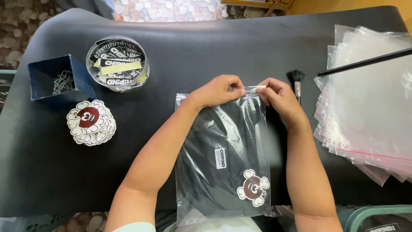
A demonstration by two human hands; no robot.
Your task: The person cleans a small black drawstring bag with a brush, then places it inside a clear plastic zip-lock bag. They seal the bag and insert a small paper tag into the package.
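A clear zip bag [223,154] lies in front of me on the black mat [193,47], holding a folded black garment with a small white label and a cloud-shaped skull sticker [253,187] inside. My left hand [219,91] pinches the bag's top edge near the middle. My right hand [279,99] pinches the same top strip at its right corner. Both forearms run along the bag's sides.
A stack of empty clear zip bags [369,107] lies at the right, with a black rod [365,62] across it. A small brush [296,81] lies by my right hand. At the left are a round clear tub of stickers [118,64], a blue box with a chain [60,79], and a pile of skull stickers [91,122].
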